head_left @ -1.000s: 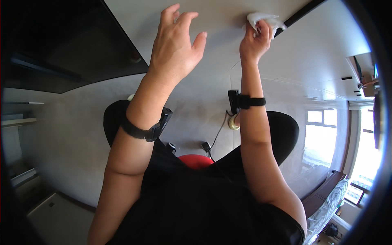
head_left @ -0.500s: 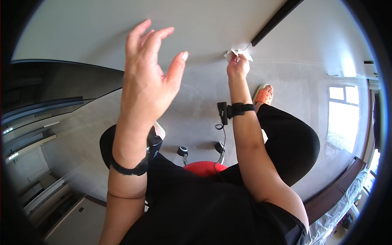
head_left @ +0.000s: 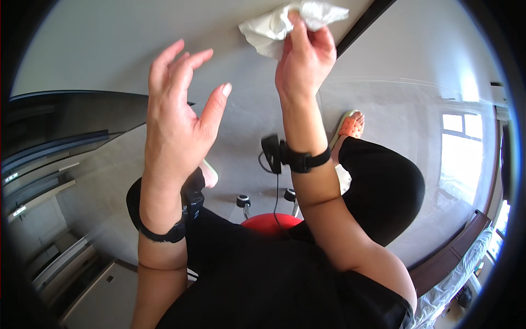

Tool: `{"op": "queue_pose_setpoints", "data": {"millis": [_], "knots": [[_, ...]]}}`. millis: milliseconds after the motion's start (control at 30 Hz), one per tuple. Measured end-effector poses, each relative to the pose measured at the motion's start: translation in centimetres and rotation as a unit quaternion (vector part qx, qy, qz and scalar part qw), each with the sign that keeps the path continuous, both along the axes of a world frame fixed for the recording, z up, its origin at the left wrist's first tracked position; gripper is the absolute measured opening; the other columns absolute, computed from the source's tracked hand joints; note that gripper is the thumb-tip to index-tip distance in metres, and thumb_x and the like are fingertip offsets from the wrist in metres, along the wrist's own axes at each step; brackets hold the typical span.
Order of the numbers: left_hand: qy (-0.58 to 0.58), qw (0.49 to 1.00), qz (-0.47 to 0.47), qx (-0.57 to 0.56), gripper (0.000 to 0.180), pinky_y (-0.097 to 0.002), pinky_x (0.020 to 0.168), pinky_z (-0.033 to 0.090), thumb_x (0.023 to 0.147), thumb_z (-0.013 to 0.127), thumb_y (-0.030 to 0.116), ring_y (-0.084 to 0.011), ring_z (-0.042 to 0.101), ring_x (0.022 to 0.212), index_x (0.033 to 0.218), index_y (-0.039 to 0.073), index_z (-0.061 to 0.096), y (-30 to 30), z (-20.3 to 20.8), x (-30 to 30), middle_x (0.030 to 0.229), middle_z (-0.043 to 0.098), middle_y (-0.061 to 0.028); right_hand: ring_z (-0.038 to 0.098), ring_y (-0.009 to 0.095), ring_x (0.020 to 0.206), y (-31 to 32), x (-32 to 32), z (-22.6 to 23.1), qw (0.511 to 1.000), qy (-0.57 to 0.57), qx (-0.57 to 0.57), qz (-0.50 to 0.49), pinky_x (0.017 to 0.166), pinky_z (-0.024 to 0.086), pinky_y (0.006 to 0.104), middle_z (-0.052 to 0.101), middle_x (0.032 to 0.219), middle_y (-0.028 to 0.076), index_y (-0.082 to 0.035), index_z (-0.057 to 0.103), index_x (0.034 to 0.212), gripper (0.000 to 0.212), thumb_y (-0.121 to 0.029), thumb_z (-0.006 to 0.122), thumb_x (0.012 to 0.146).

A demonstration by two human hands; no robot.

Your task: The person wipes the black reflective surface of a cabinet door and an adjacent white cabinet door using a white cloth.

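A crumpled white tissue is pinched in my right hand, its loose folds spreading to both sides of the fingers. It is up against or just in front of the pale grey panel, left of a dark strip; I cannot tell whether it touches. My left hand is raised before the same panel with fingers spread and nothing in them. Whether its fingertips touch the panel cannot be made out. Each forearm wears a black strap with a small black device.
Beneath me is a red stool seat with casters on a grey floor. My foot in an orange sandal is at the right. Dark shelving lines the left; a plastic-covered piece of furniture stands lower right.
My right hand has risen along the panel with the tissue, which now shows larger and more spread. My left hand has shifted slightly left and down, its fingers still spread.
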State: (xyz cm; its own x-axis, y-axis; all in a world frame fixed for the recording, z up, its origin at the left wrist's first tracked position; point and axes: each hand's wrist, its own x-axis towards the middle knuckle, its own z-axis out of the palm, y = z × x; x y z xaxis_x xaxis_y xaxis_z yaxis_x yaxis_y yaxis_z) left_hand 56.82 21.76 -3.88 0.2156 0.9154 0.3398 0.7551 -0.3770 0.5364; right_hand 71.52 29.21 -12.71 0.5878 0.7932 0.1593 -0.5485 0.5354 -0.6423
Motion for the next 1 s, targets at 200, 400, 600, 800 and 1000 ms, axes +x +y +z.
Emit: {"op": "queue_pose_setpoints", "data": {"millis": [200,400,600,800,1000], "knots": [[0.001,1.0,0.004,0.006,0.037,-0.0415,0.091,0.045,0.08,0.069,0.013,-0.0357,0.052,0.11,0.114,0.005,0.056,-0.4,-0.3,-0.1,0.13,0.038,-0.0187,0.062,0.017,0.085,-0.3,3.6,-13.3,0.987,0.136,-0.086,-0.012,0.077,0.053,0.0294,0.062,0.096,0.008,0.0,0.056,0.102,0.015,-0.001,0.058,0.086],[0.005,0.999,-0.027,0.023,0.037,-0.041,0.09,0.045,0.08,0.069,0.015,-0.0356,0.053,0.108,0.113,0.004,0.056,0.3,-1.0,0.7,0.13,0.039,-0.019,0.058,0.022,0.093,0.9,5.8,-20.5,0.901,0.38,-0.208,0.01,0.082,0.051,0.0344,0.058,0.101,0.009,-0.002,0.052,0.107,0.022,0.001,0.053,0.085],[0.005,0.999,-0.039,0.015,0.037,-0.0417,0.09,0.046,0.08,0.068,0.013,-0.0377,0.052,0.109,0.113,0.003,0.056,0.4,-0.9,1.5,0.129,0.039,-0.0206,0.059,0.019,0.087,-0.1,4.4,-12.3,0.982,0.14,-0.127,-0.025,0.076,0.05,0.0331,0.057,0.098,0.007,-0.003,0.052,0.102,0.018,0.002,0.051,0.085],[0.035,0.999,-0.038,-0.017,0.037,-0.041,0.09,0.045,0.079,0.068,0.012,-0.0374,0.053,0.109,0.113,0.002,0.056,1.4,-1.8,2.2,0.129,0.04,-0.02,0.06,0.021,0.09,-0.3,2.2,-20.0,0.912,0.334,-0.238,-0.012,0.073,0.053,0.0318,0.058,0.1,0.007,-0.003,0.053,0.104,0.021,0.004,0.052,0.085],[0.034,0.999,-0.007,-0.017,0.036,-0.0387,0.09,0.045,0.079,0.069,0.012,-0.0333,0.052,0.11,0.112,0.005,0.057,0.7,-0.7,1.2,0.129,0.041,-0.0186,0.056,0.007,0.078,-1.4,-3.2,-4.8,0.989,0.075,-0.122,0.028,0.07,0.045,0.0207,0.062,0.087,0.002,-0.002,0.058,0.091,0.012,0.001,0.065,0.081]]}}
